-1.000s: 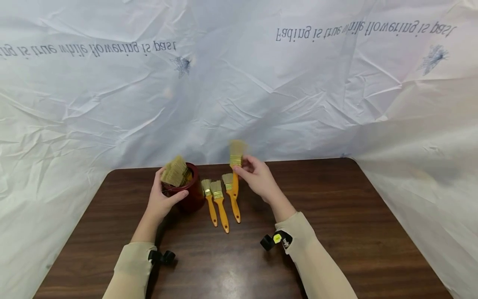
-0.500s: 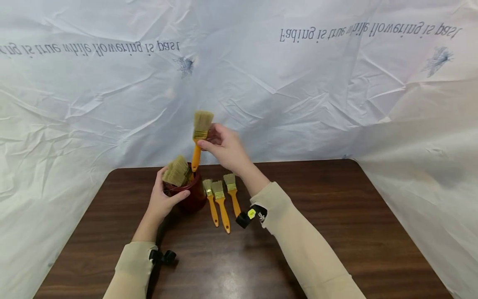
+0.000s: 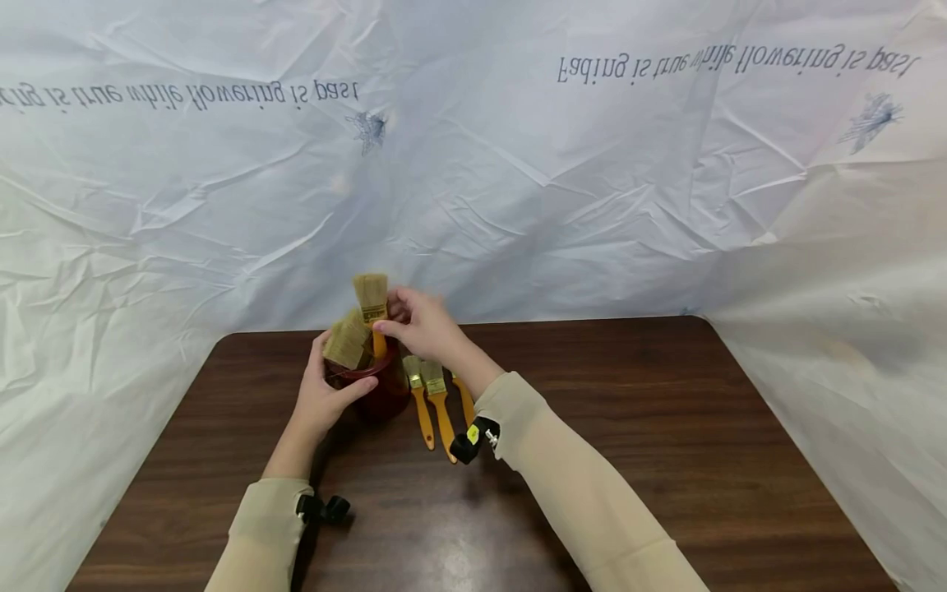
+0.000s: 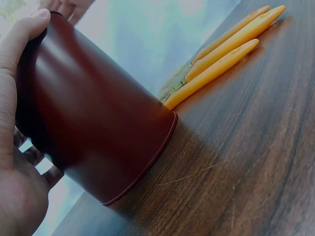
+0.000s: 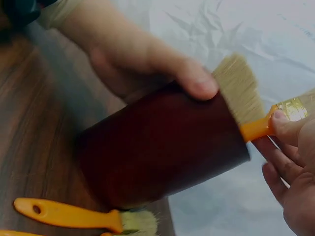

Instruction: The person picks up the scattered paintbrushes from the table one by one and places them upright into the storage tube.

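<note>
A dark red cylindrical pot [image 3: 381, 395] stands on the table at left of centre, with paintbrushes [image 3: 344, 341] sticking out of it bristles up. My left hand [image 3: 320, 395] grips the pot around its left side, thumb at the front rim. Over the pot's mouth, my right hand [image 3: 422, 325] pinches a paintbrush [image 3: 371, 294] near the top of its orange handle. In the right wrist view that handle [image 5: 256, 129] runs down past the pot's rim, its lower end hidden inside.
Several paintbrushes with orange handles [image 3: 441, 419] lie on the table just right of the pot, partly covered by my right forearm. The brown wooden table [image 3: 666, 427] ends at the back against a creased white sheet [image 3: 473, 164] with printed words.
My right hand has carried the paintbrush left from beside the lying brushes, up over the pot, then lowered its handle into the mouth. My left hand has stayed on the pot.
</note>
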`<state>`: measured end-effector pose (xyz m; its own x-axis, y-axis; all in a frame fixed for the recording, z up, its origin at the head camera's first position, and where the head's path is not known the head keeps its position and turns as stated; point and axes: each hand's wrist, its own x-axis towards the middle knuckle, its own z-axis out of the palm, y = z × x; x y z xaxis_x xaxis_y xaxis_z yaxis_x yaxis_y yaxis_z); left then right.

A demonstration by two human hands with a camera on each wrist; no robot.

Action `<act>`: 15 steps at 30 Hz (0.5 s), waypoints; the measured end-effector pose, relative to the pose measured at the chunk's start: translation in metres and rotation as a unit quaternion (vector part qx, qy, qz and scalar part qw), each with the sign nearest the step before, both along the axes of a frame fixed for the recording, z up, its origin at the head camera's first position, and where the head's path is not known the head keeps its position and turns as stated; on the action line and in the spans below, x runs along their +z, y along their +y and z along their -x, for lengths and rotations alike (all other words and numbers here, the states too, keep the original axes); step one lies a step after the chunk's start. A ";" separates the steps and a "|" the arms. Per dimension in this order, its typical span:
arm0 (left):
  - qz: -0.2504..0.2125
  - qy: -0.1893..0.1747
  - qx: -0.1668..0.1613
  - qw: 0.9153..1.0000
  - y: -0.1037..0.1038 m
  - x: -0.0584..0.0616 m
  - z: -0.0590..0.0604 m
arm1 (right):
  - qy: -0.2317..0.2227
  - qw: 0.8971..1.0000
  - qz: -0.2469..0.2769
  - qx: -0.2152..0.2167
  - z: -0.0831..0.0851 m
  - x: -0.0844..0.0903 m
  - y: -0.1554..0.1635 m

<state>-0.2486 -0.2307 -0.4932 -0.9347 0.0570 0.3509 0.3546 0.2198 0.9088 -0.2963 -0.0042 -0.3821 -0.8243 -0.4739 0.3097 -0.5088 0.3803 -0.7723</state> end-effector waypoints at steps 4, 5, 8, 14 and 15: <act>-0.001 0.001 0.001 1.000 0.000 0.000 0.000 | -0.015 1.000 -0.024 -0.011 0.004 -0.010 0.000; -0.001 0.001 0.002 1.000 0.000 0.001 0.000 | -0.019 0.999 -0.029 -0.013 0.004 -0.013 0.000; 0.001 0.004 0.000 1.000 0.000 0.001 -0.001 | -0.027 0.999 -0.028 -0.010 0.007 -0.017 0.002; -0.001 -0.002 0.002 1.000 -0.001 0.001 0.000 | -0.017 1.000 0.014 -0.001 0.007 -0.018 0.005; 0.000 -0.004 0.002 1.000 -0.001 0.002 0.000 | -0.013 1.000 0.017 0.002 0.007 -0.017 0.006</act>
<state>-0.2490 -0.2318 -0.4915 -0.9374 0.0524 0.3442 0.3470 0.2218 0.9113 -0.3028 0.0017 -0.3994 -0.8305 -0.4660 0.3051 -0.4903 0.3516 -0.7975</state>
